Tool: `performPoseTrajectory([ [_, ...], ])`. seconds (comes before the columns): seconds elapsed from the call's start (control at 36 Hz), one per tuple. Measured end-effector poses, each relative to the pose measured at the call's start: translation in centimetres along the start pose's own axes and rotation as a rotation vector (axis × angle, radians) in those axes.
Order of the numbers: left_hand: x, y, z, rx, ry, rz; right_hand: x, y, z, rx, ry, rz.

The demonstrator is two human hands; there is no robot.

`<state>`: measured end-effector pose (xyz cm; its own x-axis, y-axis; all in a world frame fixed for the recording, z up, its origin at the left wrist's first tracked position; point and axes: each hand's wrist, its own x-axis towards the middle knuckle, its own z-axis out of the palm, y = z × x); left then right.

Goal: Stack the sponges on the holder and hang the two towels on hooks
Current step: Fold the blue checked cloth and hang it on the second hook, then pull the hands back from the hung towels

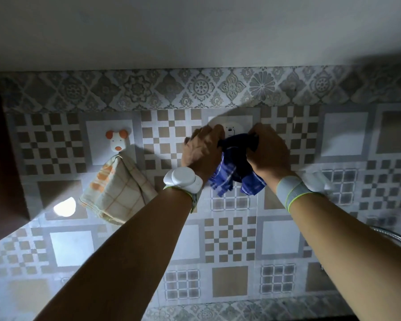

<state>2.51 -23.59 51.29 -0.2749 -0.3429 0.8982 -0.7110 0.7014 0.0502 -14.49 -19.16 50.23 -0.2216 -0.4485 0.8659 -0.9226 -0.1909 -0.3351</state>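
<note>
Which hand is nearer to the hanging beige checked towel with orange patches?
Left. The left hand is right of the beige checked towel; the right hand is farther right.

Patterned tile wall (229,242) carries everything here, two animal-shaped hooks stuck on it. Left hook (117,141), white with orange ears, has a cream and orange checked towel (116,189) hanging from it, flat against the tiles. Right hook (232,130), white bear face, mostly covered; a blue checked towel (235,167) is bunched right at it, hanging down the wall.
</note>
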Motion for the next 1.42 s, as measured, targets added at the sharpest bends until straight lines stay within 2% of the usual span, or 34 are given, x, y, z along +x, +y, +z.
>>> performPoseTrajectory([
  [0.17, -2.0, 0.0, 0.6, -0.093, -0.006, -0.09, -1.5, 0.1, 0.4, -0.064, -0.177, 0.102],
  [0.39, -3.3, -0.6, -0.7, -0.143, -0.067, -0.066, -3.3, -1.0, -0.3, -0.095, -0.297, 0.231],
  [0.5, -4.1, -0.4, -1.7, -0.228, -0.135, -0.108, -4.2, -1.3, -0.8, -0.064, -0.295, 0.269],
  [0.83, -7.3, -0.2, -6.7, -0.311, -0.277, -0.251, -7.8, -5.3, -5.2, 0.036, -0.136, 0.306],
  [0.94, -10.6, -0.4, -8.7, -0.329, -0.359, -0.272, -11.2, -7.1, -6.0, 0.058, -0.227, 0.356],
  [1.06, -15.4, -1.5, -9.8, -0.458, -0.457, -0.473, -15.5, -8.1, -5.5, 0.076, -0.367, 0.412],
  [1.17, -21.1, -2.2, -10.8, -0.422, -0.556, -0.555, -21.1, -8.9, -4.0, 0.081, -0.544, 0.491],
  [1.25, -25.3, -3.4, -10.5, -0.393, -0.682, -0.69, -25.2, -9.3, -2.8, 0.101, -0.643, 0.536],
  [1.31, -28.8, -4.4, -10.4, -0.386, -0.738, -0.785, -28.6, -9.7, -1.7, 0.097, -0.722, 0.604],
  [1.42, -33.5, -5.6, -10.1, -0.388, -0.838, -0.891, -33.3, -9.5, -0.2, 0.121, -0.774, 0.79],
])
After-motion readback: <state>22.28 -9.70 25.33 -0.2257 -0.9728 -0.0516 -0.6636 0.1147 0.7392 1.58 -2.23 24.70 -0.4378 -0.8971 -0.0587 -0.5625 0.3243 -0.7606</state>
